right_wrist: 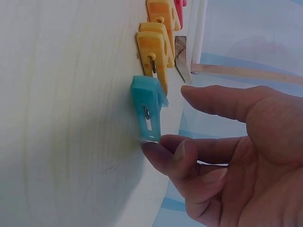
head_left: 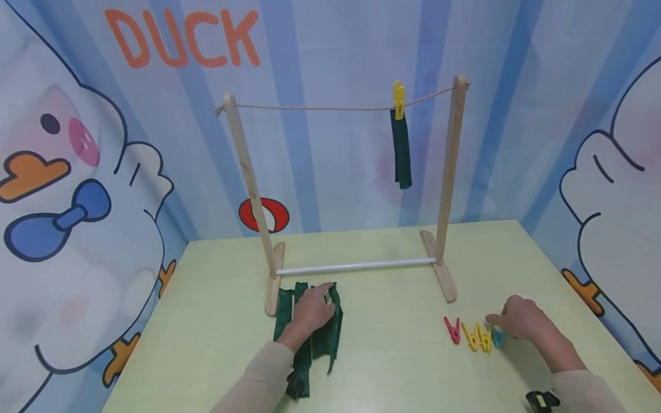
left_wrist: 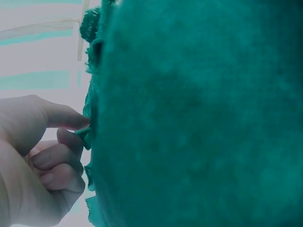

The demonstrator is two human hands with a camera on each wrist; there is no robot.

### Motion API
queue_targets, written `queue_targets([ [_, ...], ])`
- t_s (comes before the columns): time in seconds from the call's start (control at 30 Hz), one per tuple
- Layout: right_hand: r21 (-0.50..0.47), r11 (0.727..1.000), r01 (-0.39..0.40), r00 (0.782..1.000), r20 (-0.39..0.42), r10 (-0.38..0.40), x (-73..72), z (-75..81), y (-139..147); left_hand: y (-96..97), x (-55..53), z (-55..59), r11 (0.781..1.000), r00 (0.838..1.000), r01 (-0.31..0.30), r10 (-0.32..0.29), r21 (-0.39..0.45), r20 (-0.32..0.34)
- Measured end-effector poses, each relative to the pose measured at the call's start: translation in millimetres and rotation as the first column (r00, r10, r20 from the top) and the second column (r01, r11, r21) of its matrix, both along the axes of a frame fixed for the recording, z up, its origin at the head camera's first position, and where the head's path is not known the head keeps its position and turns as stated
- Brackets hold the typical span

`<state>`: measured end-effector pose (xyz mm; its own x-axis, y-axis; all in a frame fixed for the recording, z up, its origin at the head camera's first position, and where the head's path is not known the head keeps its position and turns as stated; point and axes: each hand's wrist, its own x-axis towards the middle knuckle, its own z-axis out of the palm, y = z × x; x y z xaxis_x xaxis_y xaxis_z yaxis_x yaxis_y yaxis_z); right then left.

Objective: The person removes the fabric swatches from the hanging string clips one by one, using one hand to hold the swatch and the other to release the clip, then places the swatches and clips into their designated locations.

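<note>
On the table, left of the middle, my left hand (head_left: 313,310) pinches the upper edge of a dark green cloth strip (head_left: 335,324) between thumb and index finger. More green strips (head_left: 284,310) lie beside and under that hand. In the left wrist view, green cloth (left_wrist: 199,118) fills most of the picture. My right hand (head_left: 527,318) is at a blue clothespin (right_wrist: 147,94), its thumb held apart from the partly curled fingers. Fingertips are close to the clothespin's lower end; contact is unclear. Two yellow clothespins (head_left: 477,337) and a red one (head_left: 453,331) stand alongside in a row.
Behind the hands stands a wooden rack with a left post (head_left: 248,172), a right post (head_left: 450,172), a rope (head_left: 310,108) and a white bottom bar (head_left: 356,266). A yellow clothespin (head_left: 399,100) holds a green strip (head_left: 401,152) on the rope. A duck-print curtain (head_left: 341,166) hangs behind.
</note>
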<state>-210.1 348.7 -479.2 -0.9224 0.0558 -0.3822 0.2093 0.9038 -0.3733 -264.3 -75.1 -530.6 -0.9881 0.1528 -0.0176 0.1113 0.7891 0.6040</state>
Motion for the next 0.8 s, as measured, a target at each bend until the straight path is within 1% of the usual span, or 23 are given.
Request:
queue_targets([
  [0.3,-0.003,1.000,-0.018,0.999,-0.030,0.018,3.9,5.4,-0.4,-2.5,-0.7,0.9,1.000,1.000,-0.003,0.003,0.010,-0.004],
  [0.47,-0.005,1.000,-0.024,0.999,-0.039,0.024,4.4,5.9,-0.5,-2.9,-1.9,0.2,1.000,1.000,0.001,-0.001,0.005,-0.014],
  [0.63,-0.001,1.000,-0.023,0.999,-0.046,0.023,3.9,5.7,-0.5,-2.3,-1.4,0.3,1.000,0.999,0.002,-0.001,0.013,-0.041],
  [0.8,0.008,0.999,-0.032,0.997,-0.075,0.032,3.0,6.8,0.4,-0.4,-2.7,3.0,0.999,0.997,0.004,0.000,0.040,-0.082],
])
